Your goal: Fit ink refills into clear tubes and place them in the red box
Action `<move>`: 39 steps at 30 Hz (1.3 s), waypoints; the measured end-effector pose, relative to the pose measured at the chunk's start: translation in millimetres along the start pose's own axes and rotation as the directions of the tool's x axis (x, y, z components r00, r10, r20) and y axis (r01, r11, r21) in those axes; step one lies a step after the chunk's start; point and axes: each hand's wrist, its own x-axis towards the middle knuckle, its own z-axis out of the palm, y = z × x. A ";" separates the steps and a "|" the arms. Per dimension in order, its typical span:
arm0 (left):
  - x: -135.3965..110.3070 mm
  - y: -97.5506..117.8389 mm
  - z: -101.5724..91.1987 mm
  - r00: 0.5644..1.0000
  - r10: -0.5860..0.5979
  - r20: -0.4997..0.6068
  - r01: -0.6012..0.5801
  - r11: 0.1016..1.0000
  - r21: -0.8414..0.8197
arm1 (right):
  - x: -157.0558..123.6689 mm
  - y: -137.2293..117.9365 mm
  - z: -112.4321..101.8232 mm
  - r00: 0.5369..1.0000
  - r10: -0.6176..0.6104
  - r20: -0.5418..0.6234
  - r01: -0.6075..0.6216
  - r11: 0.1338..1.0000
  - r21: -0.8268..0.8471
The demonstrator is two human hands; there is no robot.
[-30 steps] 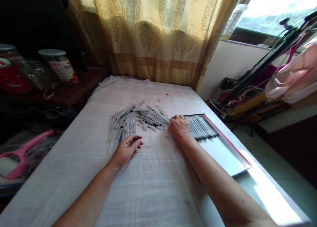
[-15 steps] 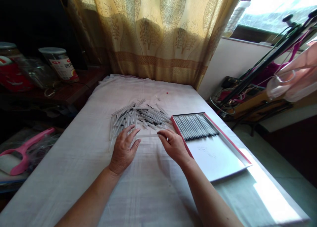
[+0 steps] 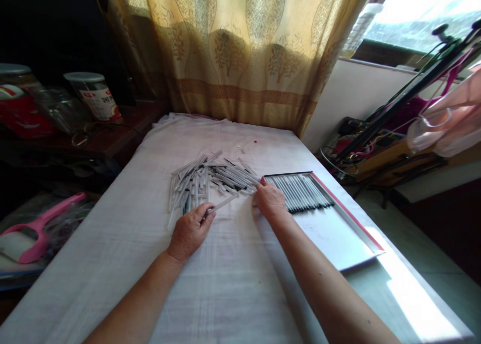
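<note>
My left hand (image 3: pixel 192 230) is closed around one end of a clear pen barrel (image 3: pixel 222 204), which slants up to the right. It is at the front edge of a loose pile of pen parts (image 3: pixel 195 179), with clear barrels and dark pieces mixed together. My right hand (image 3: pixel 270 199) reaches to the pile's right end, beside the left rim of a shallow red-edged box (image 3: pixel 349 214). Its fingers are bent together at the tips, and what they pinch is hidden. Inside the box, a row of pens with dark tips (image 3: pixel 300 191) lies side by side.
A white cloth (image 3: pixel 143 264) covers the table. A small red bit (image 3: pixel 255 141) lies near the back, below a patterned curtain (image 3: pixel 244 58). Jars (image 3: pixel 95 98) stand on a dark shelf at left, above a pink-handled roller (image 3: pixel 41 229). Sunlight falls on the right edge.
The pen barrel, earlier stretched between both hands, is now in my left hand alone, tilted. My left fingers have closed on it. My right hand has moved right and forward to the pile's end.
</note>
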 end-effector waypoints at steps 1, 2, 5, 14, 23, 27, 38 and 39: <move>0.1 -0.1 0.1 1.000 -0.026 0.013 0.026 1.000 0.000 | 4.9 -1.4 -0.3 1.000 0.000 0.024 0.001 1.000 -0.026; 0.3 -0.1 0.2 0.999 -0.048 0.024 0.048 0.999 0.002 | 9.0 -3.2 -0.1 0.999 -0.001 0.036 0.002 1.000 -0.031; 1.2 0.0 -0.2 0.995 -0.091 0.037 0.091 0.996 0.003 | 15.6 -8.6 0.2 0.998 0.006 0.058 -0.004 0.999 -0.034; 4.2 -2.9 1.6 0.995 -0.101 -0.022 0.098 0.989 -0.109 | -17.0 13.1 -18.9 0.990 0.089 -0.111 -0.067 0.980 0.188; 5.0 -8.5 4.9 0.987 -0.149 -0.052 0.134 0.966 -0.220 | -52.7 32.8 -8.6 0.892 0.436 -0.121 0.131 0.008 0.991; 4.8 -8.1 4.6 0.985 -0.172 -0.031 0.161 0.963 -0.215 | -57.6 27.8 -17.4 0.900 0.425 -0.094 0.146 -0.090 0.985; 4.2 2.3 0.3 1.000 -0.027 0.006 0.028 0.976 -0.218 | -53.8 7.7 -0.8 0.975 0.215 -0.061 0.069 -0.031 0.997; 3.8 3.1 0.6 1.000 -0.010 0.008 0.011 0.976 -0.215 | -54.8 2.6 1.5 0.981 0.185 -0.065 0.069 -0.016 0.997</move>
